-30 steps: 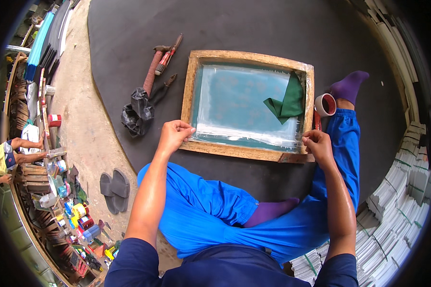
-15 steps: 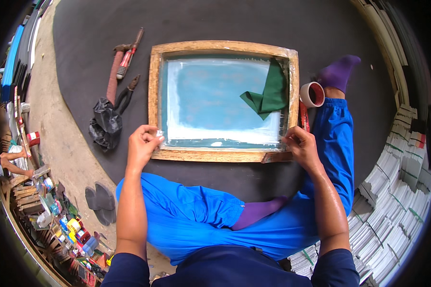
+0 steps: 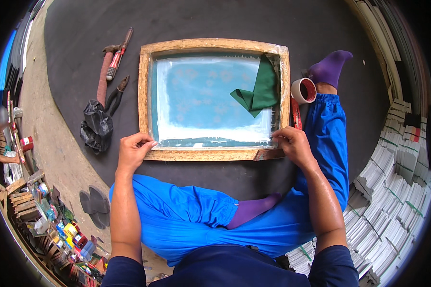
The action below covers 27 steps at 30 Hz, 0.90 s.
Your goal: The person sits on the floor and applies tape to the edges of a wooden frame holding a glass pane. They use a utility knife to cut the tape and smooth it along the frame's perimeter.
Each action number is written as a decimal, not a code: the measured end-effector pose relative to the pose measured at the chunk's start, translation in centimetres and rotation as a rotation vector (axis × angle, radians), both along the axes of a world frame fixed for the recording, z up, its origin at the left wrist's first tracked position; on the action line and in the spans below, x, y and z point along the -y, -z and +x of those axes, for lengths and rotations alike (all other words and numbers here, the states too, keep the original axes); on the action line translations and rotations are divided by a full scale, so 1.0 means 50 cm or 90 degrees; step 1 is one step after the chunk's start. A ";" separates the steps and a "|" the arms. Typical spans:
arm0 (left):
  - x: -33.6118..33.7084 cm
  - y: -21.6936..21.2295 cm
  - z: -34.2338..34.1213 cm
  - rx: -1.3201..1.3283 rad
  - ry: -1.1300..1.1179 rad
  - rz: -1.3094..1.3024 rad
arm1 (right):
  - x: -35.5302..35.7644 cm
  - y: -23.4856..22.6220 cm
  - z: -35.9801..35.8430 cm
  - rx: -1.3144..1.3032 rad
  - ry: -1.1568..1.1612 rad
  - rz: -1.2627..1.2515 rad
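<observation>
Left hand, right hand both pinching near edge of wooden screen frame; tape roll beside right rail.

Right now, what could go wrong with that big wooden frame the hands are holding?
Both the left hand and the right hand press at the near edge of the wooden frame, so rough wood might give splinters. The green cloth lies loose on the screen and could slide. The tape roll beside the frame could get knocked away.
</observation>
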<state>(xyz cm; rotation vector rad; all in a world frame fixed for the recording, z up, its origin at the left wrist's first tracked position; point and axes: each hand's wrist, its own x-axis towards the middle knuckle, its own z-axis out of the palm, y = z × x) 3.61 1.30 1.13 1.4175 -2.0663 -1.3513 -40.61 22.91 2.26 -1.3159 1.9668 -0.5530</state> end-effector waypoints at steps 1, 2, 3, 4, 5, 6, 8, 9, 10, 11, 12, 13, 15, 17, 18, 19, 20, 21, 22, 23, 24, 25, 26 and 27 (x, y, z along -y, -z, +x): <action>0.000 -0.001 -0.001 -0.003 0.003 0.000 | 0.000 -0.002 0.001 -0.010 -0.003 0.013; -0.001 0.000 0.000 -0.001 0.010 -0.002 | 0.001 -0.005 0.002 -0.021 -0.006 0.025; -0.001 0.001 0.000 0.000 0.018 -0.004 | 0.002 -0.006 0.004 -0.031 -0.009 0.038; -0.002 0.002 0.000 0.001 0.025 -0.005 | 0.001 -0.008 0.005 -0.042 -0.014 0.043; -0.001 0.000 0.000 0.018 0.042 -0.016 | -0.001 -0.010 0.007 -0.054 -0.018 0.049; 0.001 -0.003 -0.001 0.035 0.059 -0.026 | -0.002 -0.010 0.010 -0.064 -0.024 0.053; 0.003 -0.005 -0.002 0.060 0.077 -0.031 | -0.002 -0.010 0.013 -0.091 -0.043 0.067; 0.003 -0.005 -0.001 0.068 0.078 -0.026 | -0.002 -0.009 0.015 -0.104 -0.053 0.074; 0.002 -0.005 0.000 0.077 0.079 -0.020 | -0.002 -0.010 0.017 -0.112 -0.053 0.081; 0.001 -0.006 -0.003 0.082 0.088 -0.023 | -0.002 -0.013 0.017 -0.120 -0.053 0.088; 0.001 -0.011 -0.004 0.094 0.095 -0.028 | 0.002 -0.013 0.023 -0.123 -0.056 0.092; 0.002 -0.016 -0.005 0.107 0.102 -0.033 | 0.000 -0.013 0.023 -0.131 -0.061 0.097; 0.003 -0.013 -0.006 0.116 0.118 -0.025 | 0.000 -0.017 0.020 -0.126 -0.063 0.111; 0.002 -0.015 -0.005 0.129 0.114 -0.009 | -0.003 -0.010 0.021 -0.144 -0.070 0.128; 0.000 -0.016 -0.009 0.123 0.112 -0.004 | -0.002 -0.013 0.021 -0.138 -0.073 0.126; 0.000 -0.018 -0.008 0.126 0.113 -0.003 | 0.001 -0.019 0.022 -0.131 -0.076 0.125; 0.000 -0.021 -0.006 0.130 0.114 -0.001 | 0.004 -0.018 0.026 -0.123 -0.076 0.126; 0.000 -0.020 -0.007 0.129 0.117 0.002 | 0.004 -0.019 0.025 -0.120 -0.074 0.131; 0.000 -0.020 -0.006 0.134 0.117 0.006 | 0.004 -0.020 0.025 -0.117 -0.072 0.135; 0.001 -0.021 -0.004 0.139 0.119 0.009 | 0.005 -0.022 0.026 -0.112 -0.074 0.138; 0.001 -0.020 -0.005 0.142 0.120 0.014 | 0.006 -0.025 0.025 -0.108 -0.074 0.142; 0.001 -0.022 -0.006 0.158 0.120 0.024 | 0.007 -0.027 0.025 -0.104 -0.075 0.145; 0.003 -0.025 -0.008 0.174 0.121 0.034 | 0.008 -0.026 0.025 -0.102 -0.078 0.151; 0.004 -0.028 -0.010 0.189 0.121 0.044 | 0.007 -0.025 0.024 -0.101 -0.080 0.157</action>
